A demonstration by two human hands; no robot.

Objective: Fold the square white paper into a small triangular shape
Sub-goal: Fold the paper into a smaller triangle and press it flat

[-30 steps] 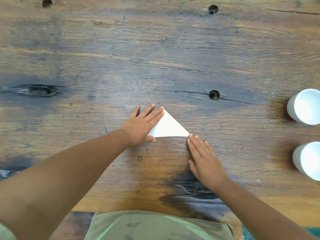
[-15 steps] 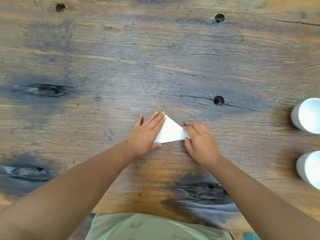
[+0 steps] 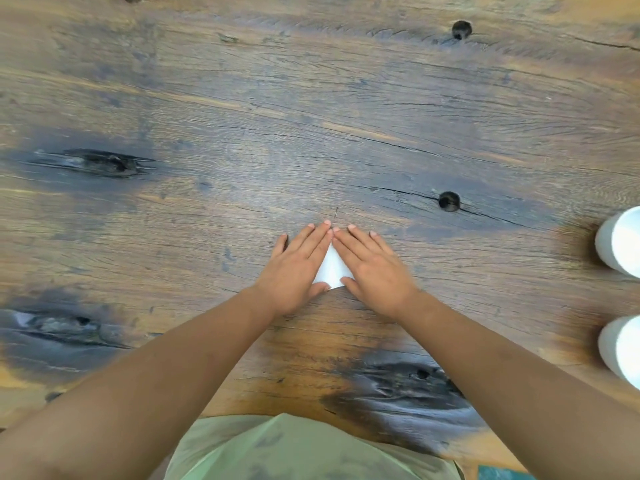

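Both palms are down flat! Left hand [image 3: 294, 268] and right hand [image 3: 372, 270], fingers straight and together, press the folded white paper [image 3: 331, 270] against the desk [image 3: 311, 116], nearer its front edge.

**Weathered Wood and Two White Cups**

The counter [image 3: 311, 133] is a broad slab of worn brown wood with grey patches, long grain lines and thin cracks. A dark round knot hole [image 3: 449, 201] sits right of centre, and serves as the landmark. A second hole [image 3: 461, 29] lies far beyond it, near the far edge. Well to its left is a long charred split [image 3: 100, 162]. To its right, at the frame edge, stands a white cup [image 3: 620, 242]; another white cup [image 3: 621, 349] sits nearer the viewer, apart from the first.
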